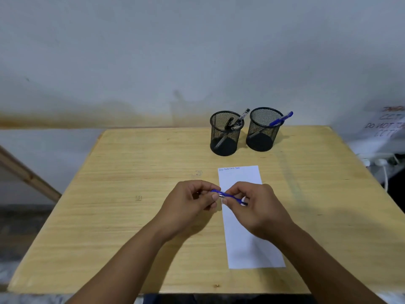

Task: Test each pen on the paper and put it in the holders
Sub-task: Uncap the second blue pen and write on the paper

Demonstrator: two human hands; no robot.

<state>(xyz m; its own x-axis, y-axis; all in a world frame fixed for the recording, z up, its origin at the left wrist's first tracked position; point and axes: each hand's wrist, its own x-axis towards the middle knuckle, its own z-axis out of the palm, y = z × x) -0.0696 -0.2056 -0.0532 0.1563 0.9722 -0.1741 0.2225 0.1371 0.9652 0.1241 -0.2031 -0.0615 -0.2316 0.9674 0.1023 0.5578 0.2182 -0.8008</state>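
Both hands hold one blue pen just above the left edge of the white paper strip. My left hand pinches its left end, which looks like the cap end. My right hand grips the barrel on the right. Faint blue scribbles mark the top of the strip. At the back stand two black mesh holders. The left holder contains a black pen and a clear pen. The right holder contains one blue pen.
The wooden table ends near me and at both sides. The wall is close behind the holders. At the right edge sit white cables and plugs and a sheet with handwriting. A wooden beam slants at the left.
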